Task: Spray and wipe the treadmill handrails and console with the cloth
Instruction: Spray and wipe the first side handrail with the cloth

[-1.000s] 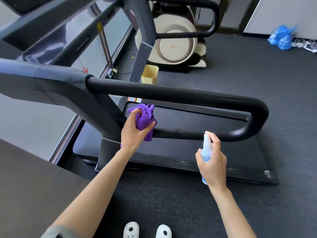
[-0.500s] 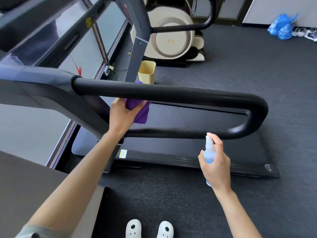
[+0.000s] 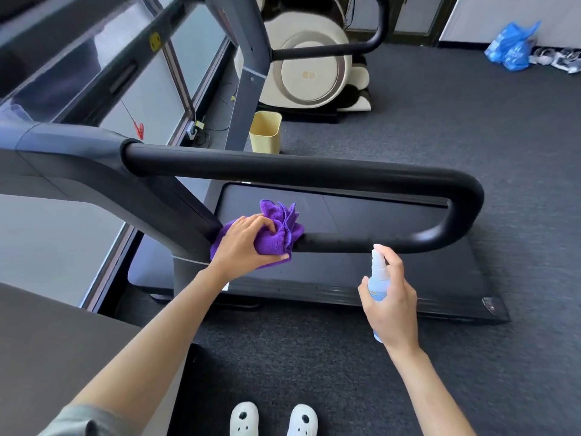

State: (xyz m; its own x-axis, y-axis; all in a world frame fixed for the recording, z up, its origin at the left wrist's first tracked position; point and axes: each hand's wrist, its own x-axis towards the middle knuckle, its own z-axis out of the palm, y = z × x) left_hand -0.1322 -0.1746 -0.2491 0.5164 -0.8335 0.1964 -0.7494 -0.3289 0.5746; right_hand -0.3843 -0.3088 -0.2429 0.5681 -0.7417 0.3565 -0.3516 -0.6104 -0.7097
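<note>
On the lower rail [image 3: 361,245], the left hand [image 3: 243,243] is gripping a bunched fuzzy cloth [image 3: 276,234]; the right hand [image 3: 391,302] is clutching a slim bottle [image 3: 379,278].

Small pale yellow plastic bin [image 3: 265,132] on dark grey carpet [image 3: 471,127], cream rounded massage chair [image 3: 309,67] behind it, crumpled blue plastic bag [image 3: 511,48] by the far wall, white slippers [image 3: 272,420] down front
</note>
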